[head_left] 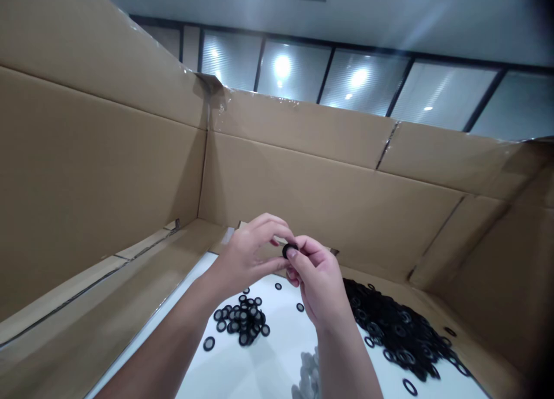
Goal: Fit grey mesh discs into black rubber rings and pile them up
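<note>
My left hand (249,252) and my right hand (318,280) meet in the middle of the head view, both pinching one small black ring (289,250) between their fingertips. Below my left hand lies a small heap of black rings with pale centres (242,321) on a white surface (268,364). A much larger pile of plain black rings (393,327) spreads out to the right of my right wrist. Some pale discs (308,371) lie partly hidden under my right forearm.
Tall cardboard walls (311,179) enclose the white surface on the left, back and right. A few single rings (209,343) lie scattered near the heaps. Frosted windows with light reflections (359,81) show above the cardboard.
</note>
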{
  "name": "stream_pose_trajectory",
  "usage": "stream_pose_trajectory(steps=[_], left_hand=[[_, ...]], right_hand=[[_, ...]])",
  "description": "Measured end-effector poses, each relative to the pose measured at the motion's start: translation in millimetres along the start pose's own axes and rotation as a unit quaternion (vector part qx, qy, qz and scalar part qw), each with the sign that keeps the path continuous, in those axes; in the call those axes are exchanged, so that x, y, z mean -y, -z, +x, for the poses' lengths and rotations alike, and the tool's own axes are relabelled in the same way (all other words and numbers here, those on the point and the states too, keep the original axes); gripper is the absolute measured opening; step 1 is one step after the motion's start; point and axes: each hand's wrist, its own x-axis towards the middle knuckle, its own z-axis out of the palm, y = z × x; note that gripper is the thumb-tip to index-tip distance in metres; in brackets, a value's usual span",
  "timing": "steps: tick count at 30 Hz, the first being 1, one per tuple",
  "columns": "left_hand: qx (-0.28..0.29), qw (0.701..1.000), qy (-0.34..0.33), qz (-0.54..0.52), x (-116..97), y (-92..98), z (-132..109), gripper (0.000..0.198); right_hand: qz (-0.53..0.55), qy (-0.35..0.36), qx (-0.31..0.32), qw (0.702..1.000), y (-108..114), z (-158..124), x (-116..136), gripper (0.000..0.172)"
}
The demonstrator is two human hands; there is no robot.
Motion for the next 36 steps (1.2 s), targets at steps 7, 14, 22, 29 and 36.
stream_pose_trajectory(steps=[7, 14, 22, 29, 36], left_hand=[[0.02, 1.0, 0.002, 0.018, 0.7, 4.4, -1.8, 0.026], [0.022, 1.0, 0.002, 0.019, 1.1, 7.4, -2.3, 0.024], [0.01, 1.0, -0.001, 0.028, -1.9, 1.6, -1.3, 0.026], [0.039, 0.999, 0.002, 0.035, 0.3, 7.7, -2.0, 0.022], [0.033, 0.999, 0.009, 0.042, -2.2, 5.4, -1.9, 0.026]], right_hand=[[0.01, 0.005, -0.002, 1.0, 2.0, 0.7, -0.6, 0.022], [0.011, 0.003, -0.014, 1.0, -0.4, 0.1, 3.8, 0.024], [0.006, -0.007, -0.023, 1.0, -0.8, -0.6, 4.5, 0.025], [-0.002, -0.004, -0.012, 1.0, 0.6, -0.9, 4.9, 0.024], [-0.007, -0.006, -0.019, 1.0, 0.0, -0.2, 3.3, 0.026]])
